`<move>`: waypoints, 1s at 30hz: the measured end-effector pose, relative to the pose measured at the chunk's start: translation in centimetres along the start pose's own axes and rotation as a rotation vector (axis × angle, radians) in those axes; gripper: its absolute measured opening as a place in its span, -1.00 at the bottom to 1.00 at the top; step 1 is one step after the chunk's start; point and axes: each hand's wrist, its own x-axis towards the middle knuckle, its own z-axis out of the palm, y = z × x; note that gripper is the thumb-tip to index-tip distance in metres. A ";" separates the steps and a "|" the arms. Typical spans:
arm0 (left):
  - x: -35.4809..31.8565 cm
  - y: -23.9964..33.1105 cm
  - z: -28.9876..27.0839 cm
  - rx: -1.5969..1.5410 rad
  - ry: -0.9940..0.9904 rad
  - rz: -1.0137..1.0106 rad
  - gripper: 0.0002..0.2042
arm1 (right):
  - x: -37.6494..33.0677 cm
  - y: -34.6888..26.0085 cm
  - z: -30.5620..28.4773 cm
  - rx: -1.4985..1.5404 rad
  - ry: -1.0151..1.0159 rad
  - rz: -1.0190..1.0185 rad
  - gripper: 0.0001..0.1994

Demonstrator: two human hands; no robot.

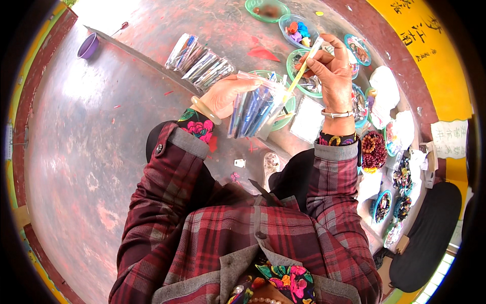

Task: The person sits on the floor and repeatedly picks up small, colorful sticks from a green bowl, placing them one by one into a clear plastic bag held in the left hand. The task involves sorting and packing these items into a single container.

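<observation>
My left hand [223, 95] is closed on the upper edge of a clear plastic bag [276, 93] packed with slim blue pens [253, 110]. My right hand [334, 76], raised to the right of it, pinches a long, thin yellow stick, perhaps a pen [299, 74]. The stick slants down to the left, its lower end at the bag's mouth; whether it is inside I cannot tell. Behind the bag, partly hidden, stands a green basket [289, 112]. A stack of flat clear bags [307, 120] lies below my right hand.
Filled clear bags [200, 63] lie in a row beyond my left hand. Baskets with small goods, among them a blue one [283, 25] and a green one [273, 17], line the far and right side. A purple basin [87, 46] is far left, a black seat [430, 233] right.
</observation>
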 end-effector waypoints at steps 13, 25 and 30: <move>0.3 -0.3 0.0 -0.237 0.030 -0.036 -0.62 | 0.1 1.2 -0.1 -0.066 0.026 0.122 -0.61; 0.5 0.3 0.0 -0.431 0.035 -0.045 -0.57 | 0.0 1.9 0.0 -0.076 -0.011 0.159 -0.85; 0.4 0.0 -0.1 -0.427 0.067 -0.035 -0.58 | -0.1 2.0 0.5 -0.074 -0.050 0.151 -0.90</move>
